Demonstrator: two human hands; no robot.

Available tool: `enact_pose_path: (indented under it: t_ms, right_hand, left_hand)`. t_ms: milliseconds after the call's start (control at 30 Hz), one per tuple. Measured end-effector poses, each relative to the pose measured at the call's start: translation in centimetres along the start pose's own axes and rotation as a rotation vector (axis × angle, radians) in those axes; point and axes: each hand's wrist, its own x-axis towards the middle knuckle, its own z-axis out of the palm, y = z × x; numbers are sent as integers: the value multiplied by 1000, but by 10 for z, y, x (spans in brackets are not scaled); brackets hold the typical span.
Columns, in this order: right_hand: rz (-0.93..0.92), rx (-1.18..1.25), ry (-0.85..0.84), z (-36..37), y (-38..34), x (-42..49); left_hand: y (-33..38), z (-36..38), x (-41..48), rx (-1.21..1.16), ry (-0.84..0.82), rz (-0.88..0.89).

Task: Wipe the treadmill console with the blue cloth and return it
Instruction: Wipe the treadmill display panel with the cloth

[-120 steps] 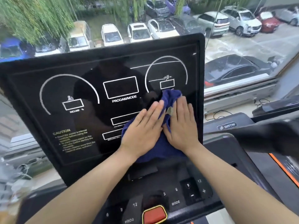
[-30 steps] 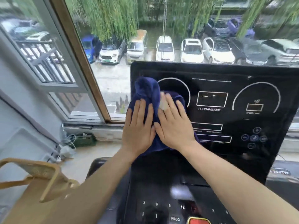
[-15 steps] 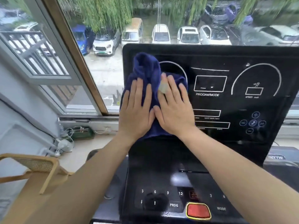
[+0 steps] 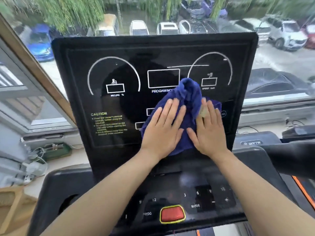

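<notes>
Blue and soft, the cloth (image 4: 186, 106) lies bunched against the upright black panel of the treadmill console (image 4: 119, 48), a little right of the middle. We see deep folds in it, and one thick ridge rises to a rounded peak that covers the end of the word under the middle window. Its colour is a dark, even blue, close to navy in the folds. The lower edge hangs down to where the panel meets the sloped button deck.

We press it with both hands flat. Our left hand (image 4: 162, 130) lies on the left part of the cloth, palm down, fingers straight and a little spread, not curled around anything. Our right hand (image 4: 208, 132) lies on the right part in the same way, spread flat. The thumbs point toward each other and are near, with a strip of cloth between them. A small pale patch shows beside the right index finger; we cannot tell what it is.

Around the cloth the panel is glossy and shows two white arcs, three outlined windows and a yellow caution text (image 4: 109, 123) at the lower left. Below, on the deck, there is a red button (image 4: 172, 214) with a yellow border, between the PROG and MODE labels. Behind the console a window looks on parked cars (image 4: 139, 28) and green trees.
</notes>
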Motion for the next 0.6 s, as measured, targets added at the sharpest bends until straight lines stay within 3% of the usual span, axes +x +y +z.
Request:
enact_pose_path:
  t_ms: [100,200,367,600]
  right_hand:
    - [161,10,-86,-3,45,-32]
    - [190,-46,-187,-10,64,-26]
    - [118,25,4,-46,33,89]
    - [-113,8,66,-68,-80,177]
  left_hand:
    - [50,11,24,31,-47,170]
    - [64,11,45,69,-17,225]
    - [1,-29,101,40,208,41]
    - [-116,-67,66,102,200,-233]
